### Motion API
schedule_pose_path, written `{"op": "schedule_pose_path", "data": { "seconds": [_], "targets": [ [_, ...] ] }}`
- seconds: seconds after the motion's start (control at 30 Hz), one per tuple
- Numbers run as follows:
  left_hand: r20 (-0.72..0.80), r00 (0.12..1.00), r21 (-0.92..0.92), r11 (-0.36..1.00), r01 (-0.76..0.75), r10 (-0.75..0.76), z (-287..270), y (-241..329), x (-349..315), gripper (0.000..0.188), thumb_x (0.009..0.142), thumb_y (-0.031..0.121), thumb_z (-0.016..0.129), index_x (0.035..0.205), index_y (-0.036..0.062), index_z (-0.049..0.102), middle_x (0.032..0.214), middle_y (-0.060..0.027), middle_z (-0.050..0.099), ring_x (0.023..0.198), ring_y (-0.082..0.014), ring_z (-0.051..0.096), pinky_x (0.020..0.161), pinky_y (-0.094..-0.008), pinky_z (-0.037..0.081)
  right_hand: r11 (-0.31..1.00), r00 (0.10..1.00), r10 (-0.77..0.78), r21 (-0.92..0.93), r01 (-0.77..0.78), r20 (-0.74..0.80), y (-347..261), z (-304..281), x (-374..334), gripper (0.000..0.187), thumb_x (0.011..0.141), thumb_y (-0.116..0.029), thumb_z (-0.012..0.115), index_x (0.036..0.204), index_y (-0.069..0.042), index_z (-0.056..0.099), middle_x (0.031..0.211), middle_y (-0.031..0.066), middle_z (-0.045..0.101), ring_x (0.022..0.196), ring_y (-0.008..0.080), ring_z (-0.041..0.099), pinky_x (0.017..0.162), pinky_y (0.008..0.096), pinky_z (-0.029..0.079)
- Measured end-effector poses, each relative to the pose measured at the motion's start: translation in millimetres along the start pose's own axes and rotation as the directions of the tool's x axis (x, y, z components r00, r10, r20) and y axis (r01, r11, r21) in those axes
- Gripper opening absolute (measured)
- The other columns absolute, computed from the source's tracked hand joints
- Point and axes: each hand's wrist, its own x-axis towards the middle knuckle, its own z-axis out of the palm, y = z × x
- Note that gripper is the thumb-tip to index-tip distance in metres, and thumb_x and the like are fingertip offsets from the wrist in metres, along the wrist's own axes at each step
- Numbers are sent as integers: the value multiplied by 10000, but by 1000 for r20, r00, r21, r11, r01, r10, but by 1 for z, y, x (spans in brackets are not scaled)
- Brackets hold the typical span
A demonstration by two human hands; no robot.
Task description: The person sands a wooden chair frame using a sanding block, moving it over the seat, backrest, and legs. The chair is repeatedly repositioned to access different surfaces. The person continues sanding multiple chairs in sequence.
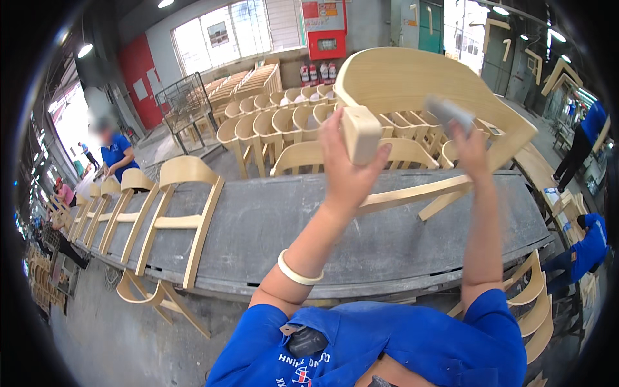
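Workshop, grey bench (387, 226) with rows of chairs (271, 119) behind | head view: left hand (345, 171) closed around the end of a chair frame (412, 84), raised above the bench | right hand (469, 149) grips a grey pad (448, 113), pressed on the frame's curved back | chair parts (174, 213) lean at the bench's left end.

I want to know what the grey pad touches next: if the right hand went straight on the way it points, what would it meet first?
Probably the curved backrest of the raised wooden chair: the right hand points up at it with the grey pad, though depth is unclear.
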Motion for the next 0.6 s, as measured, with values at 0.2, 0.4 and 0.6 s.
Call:
{"op": "schedule_pose_path", "data": {
  "seconds": [0.2,0.4,0.6],
  "targets": [
    [163,881,-356,806,473,-444,-14,-73,-16,660,795,326,770,1279,31,432,1216,-133,448,1144,-241,451,973,-390,388,923,932,-9,362,-132,362,8,96,-18,398,958,-326,567,1141,22,624,972,105,685,882,153,621,786,317,488],
    [36,987,-178,970,163,-160,-8,-109,-15,462,857,363,702,1119,14,551,1078,-97,593,995,-184,548,882,-334,447,894,795,-20,368,-258,606,-8,149,10,310,942,-271,588,1147,-44,640,1007,78,690,885,161,637,781,326,506],
    [45,955,-271,916,295,-294,-2,-102,0,426,840,315,710,1077,-4,557,958,-92,634,889,-151,574,789,-319,475,990,836,-32,130,-48,548,-26,163,36,257,897,-197,631,1098,-42,668,977,109,703,893,189,654,784,348,513]
  ]
}}
